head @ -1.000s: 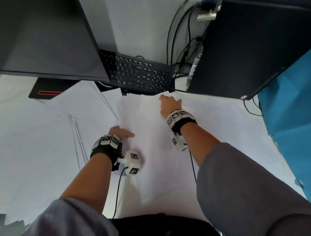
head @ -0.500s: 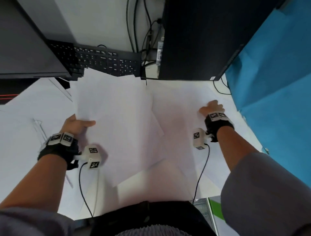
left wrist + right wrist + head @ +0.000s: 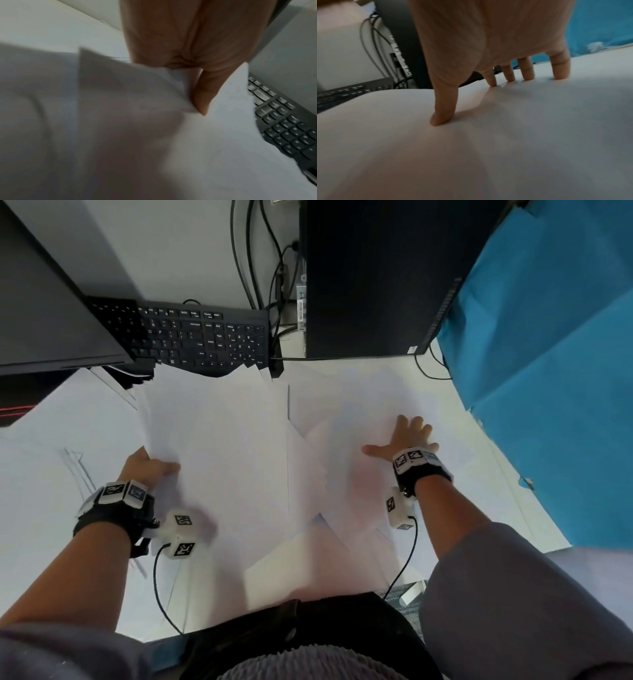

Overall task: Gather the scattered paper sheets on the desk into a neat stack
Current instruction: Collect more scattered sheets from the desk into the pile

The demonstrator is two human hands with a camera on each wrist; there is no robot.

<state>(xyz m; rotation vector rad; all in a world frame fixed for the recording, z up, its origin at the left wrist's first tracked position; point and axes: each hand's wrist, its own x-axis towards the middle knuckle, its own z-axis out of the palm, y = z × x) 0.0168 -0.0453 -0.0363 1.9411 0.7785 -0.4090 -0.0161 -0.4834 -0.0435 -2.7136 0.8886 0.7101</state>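
Held sheets: a bundle of white paper sheets lies tilted across the middle of the desk, its near-left edge caught in my left hand; the far corners overlap the keyboard's front edge.
Left grip: thumb on top, the other fingers under the paper and out of sight, pinching the bundle at its edge. The wrist view is blurred, but the pinch is plain.
Loose sheets: to the right of that grip, more white sheets lie overlapping at angles, flat on the desk, under my right hand.
Right grip: nothing clasped; the hand is spread, its fingertips and thumb pressing down on the top sheet, which dimples beneath them.
Further paper: left of the pinching hand, other sheets lie flat and scattered, apart from the bundle.
Desk: the white desk shows bare beyond the right hand's fingers.
Beyond the grips: a black keyboard sits past the bundle; a dark monitor stands to its left, a black computer tower beyond the right hand, with cables hanging between keyboard and tower.
Right edge: a blue sheet of cloth hangs just beside the desk, outside the pressing hand.
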